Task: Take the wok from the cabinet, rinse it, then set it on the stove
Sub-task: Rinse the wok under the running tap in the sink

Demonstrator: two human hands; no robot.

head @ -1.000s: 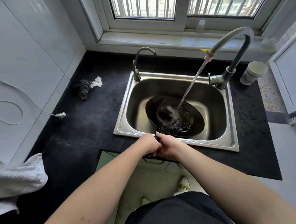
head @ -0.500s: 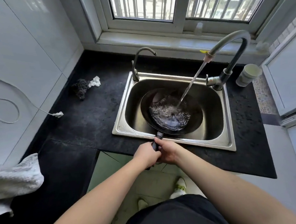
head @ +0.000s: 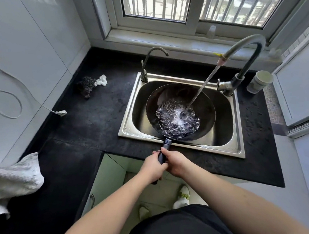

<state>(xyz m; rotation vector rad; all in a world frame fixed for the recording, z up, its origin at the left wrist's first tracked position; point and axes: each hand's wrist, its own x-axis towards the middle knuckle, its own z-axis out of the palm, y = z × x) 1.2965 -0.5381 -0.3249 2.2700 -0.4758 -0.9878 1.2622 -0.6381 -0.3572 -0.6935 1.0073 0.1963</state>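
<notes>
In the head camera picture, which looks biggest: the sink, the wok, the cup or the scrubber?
1. sink
2. wok
3. The cup and scrubber look alike, so no ranking.

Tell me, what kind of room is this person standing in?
Most likely a small home kitchen. A steel sink is set into a dark countertop below a barred window, and both hands hold a wok under the running tap.
</notes>
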